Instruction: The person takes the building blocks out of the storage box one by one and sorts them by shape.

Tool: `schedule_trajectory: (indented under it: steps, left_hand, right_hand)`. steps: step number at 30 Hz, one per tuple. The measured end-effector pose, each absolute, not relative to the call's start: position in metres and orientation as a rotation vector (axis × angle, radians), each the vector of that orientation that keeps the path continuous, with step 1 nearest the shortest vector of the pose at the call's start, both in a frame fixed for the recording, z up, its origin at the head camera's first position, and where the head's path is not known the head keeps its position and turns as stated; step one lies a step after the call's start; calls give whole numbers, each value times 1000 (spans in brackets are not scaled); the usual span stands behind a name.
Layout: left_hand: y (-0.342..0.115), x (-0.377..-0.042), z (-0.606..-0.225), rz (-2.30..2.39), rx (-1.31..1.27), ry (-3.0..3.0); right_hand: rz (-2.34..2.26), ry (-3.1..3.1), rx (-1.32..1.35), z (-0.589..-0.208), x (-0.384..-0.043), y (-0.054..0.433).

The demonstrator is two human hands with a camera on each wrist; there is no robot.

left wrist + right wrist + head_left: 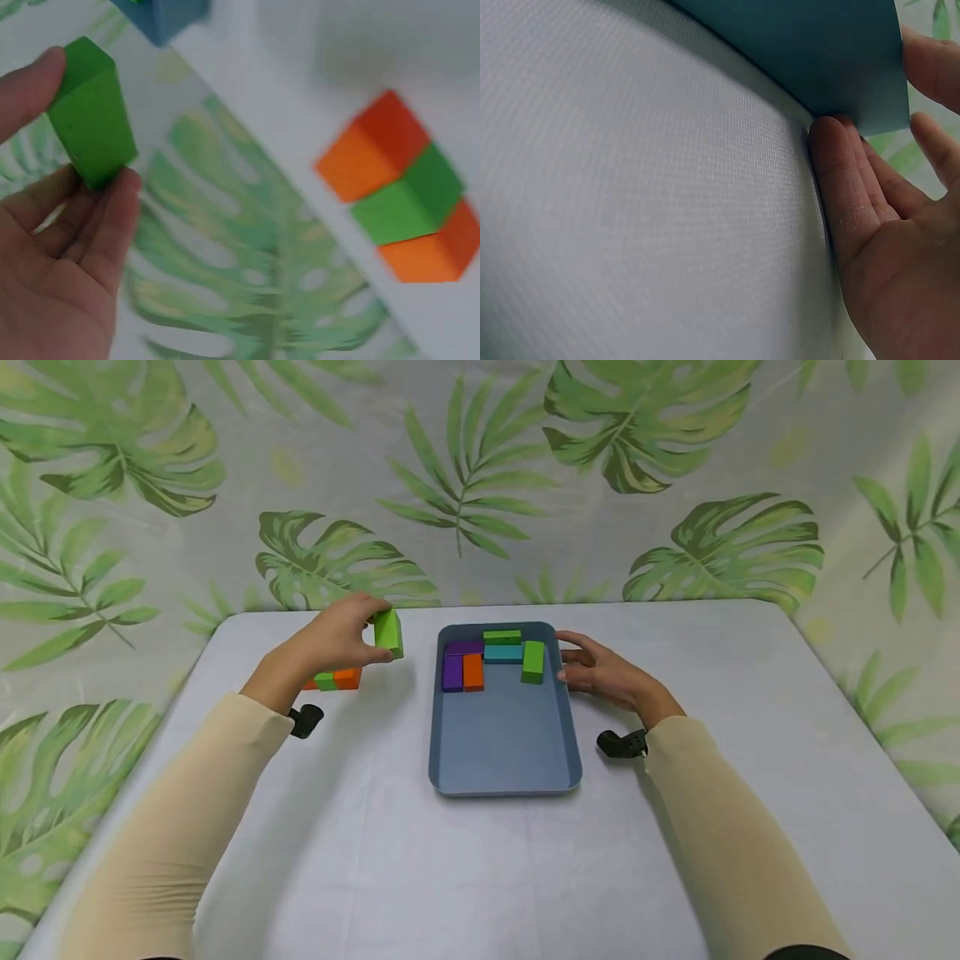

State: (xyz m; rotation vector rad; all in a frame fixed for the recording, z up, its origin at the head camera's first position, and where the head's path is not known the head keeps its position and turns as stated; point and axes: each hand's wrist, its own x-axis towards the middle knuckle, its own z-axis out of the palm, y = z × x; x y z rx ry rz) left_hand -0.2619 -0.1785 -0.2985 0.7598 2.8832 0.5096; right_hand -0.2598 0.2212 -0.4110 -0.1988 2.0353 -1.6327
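My left hand [341,631] is raised left of the tray, pinching a green block [387,633] between thumb and fingertips. In the left wrist view, the green block [94,112] stands between the thumb and the fingers. On the right, my right hand [600,670] rests its fingers against the outer right side of the blue-grey tray [506,752]. The right wrist view has extended fingers [840,172] touching the tray wall [832,60]. Along the tray's far part lie purple blocks [453,673], an orange block [473,672], a teal block [503,653] and green blocks [532,662].
Behind the left hand, orange blocks [347,678] and a green block [325,682] sit side by side on the white table [450,877]. A leaf-patterned cloth [480,468] hangs behind the far edge.
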Motion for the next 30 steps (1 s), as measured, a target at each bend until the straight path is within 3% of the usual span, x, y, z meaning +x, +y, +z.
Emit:
schedule_trajectory:
  steps: [10, 30]
  left_hand:
    - [-208, -279, -341, 514, 650, 2900]
    - [-208, -289, -360, 402, 612, 2847]
  right_hand:
    - [-1617, 2041, -211, -411, -259, 220]
    - [-1632, 2023, -231, -412, -262, 224]
